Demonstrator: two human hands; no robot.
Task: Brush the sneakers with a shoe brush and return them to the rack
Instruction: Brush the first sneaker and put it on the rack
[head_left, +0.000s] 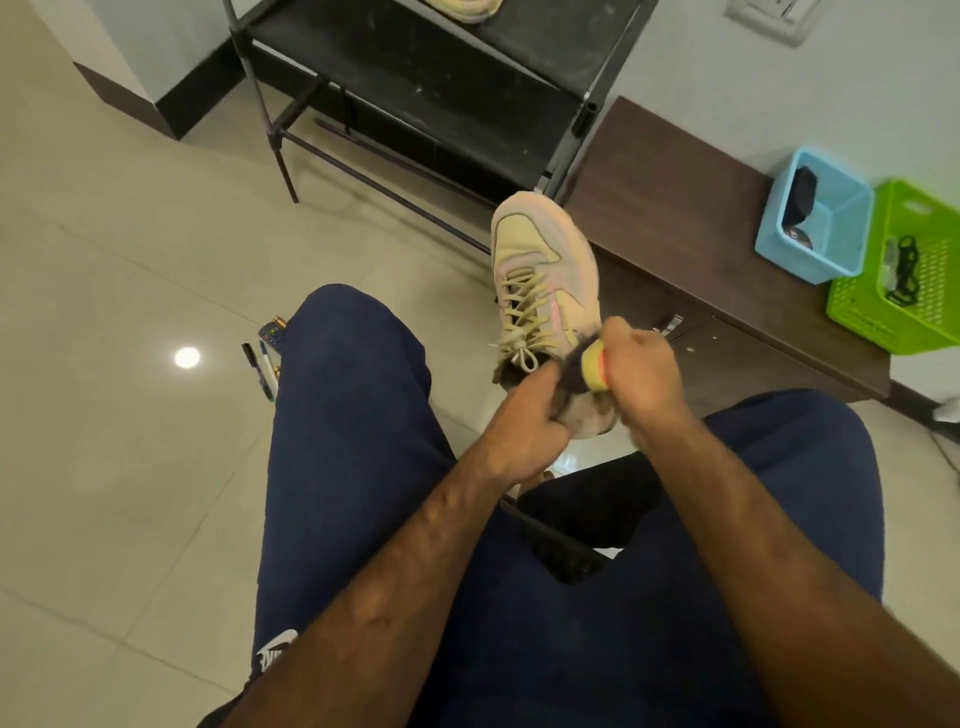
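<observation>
While seated, holds beige sneaker up between knees, toe pointing away.
Grips heel in curled left hand; clenches shoe brush in right hand, bristles against collar side. Faces black rack just beyond, second sneaker on upper shelf.

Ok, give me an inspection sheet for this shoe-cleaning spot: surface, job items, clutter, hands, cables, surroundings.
Surface: glossy tiled floor, one light glare.
Job's things: sneaker held above the lap; brush against its heel end; second sneaker on the rack, mostly out of frame.
Clutter: markers on the floor by the left knee.
Hands: left hand grips the sneaker's heel; right hand grips the brush.
Cables: possibly one thin cable, far right.
Surroundings: cabinet carrying blue bin and green basket.
</observation>
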